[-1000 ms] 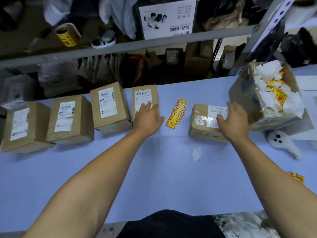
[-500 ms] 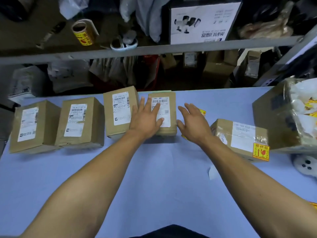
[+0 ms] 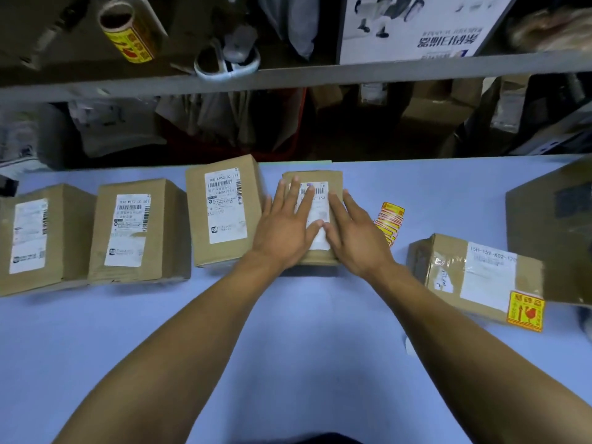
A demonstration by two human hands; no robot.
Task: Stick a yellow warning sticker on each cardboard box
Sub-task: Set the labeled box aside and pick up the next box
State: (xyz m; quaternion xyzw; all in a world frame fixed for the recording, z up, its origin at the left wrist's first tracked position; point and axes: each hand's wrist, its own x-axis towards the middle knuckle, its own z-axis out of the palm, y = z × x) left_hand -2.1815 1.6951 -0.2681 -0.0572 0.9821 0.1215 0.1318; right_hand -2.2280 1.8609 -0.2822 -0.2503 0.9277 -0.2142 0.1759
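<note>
Both hands lie flat on a small cardboard box (image 3: pixel 323 181) with a white label at the middle of the blue table. My left hand (image 3: pixel 285 225) covers its left part, my right hand (image 3: pixel 352 235) its right part, fingers straight. Just right of that box lies a strip of yellow warning stickers (image 3: pixel 389 221). Further right, a taped box (image 3: pixel 474 274) carries a yellow warning sticker (image 3: pixel 525 310) on its near corner. Three labelled boxes stand in a row to the left (image 3: pixel 224 213), (image 3: pixel 134 232), (image 3: pixel 32 235), with no yellow sticker visible on them.
A large cardboard box (image 3: pixel 554 225) stands at the right edge. A grey shelf rail (image 3: pixel 288 78) crosses above the table's far edge, with a roll of yellow stickers (image 3: pixel 128 30) on it. A scrap of white backing paper (image 3: pixel 409 346) lies by my right forearm.
My right hand left the stickered box, moved left past the sticker strip and came down on the small box beside my left hand. The view shifted left.
</note>
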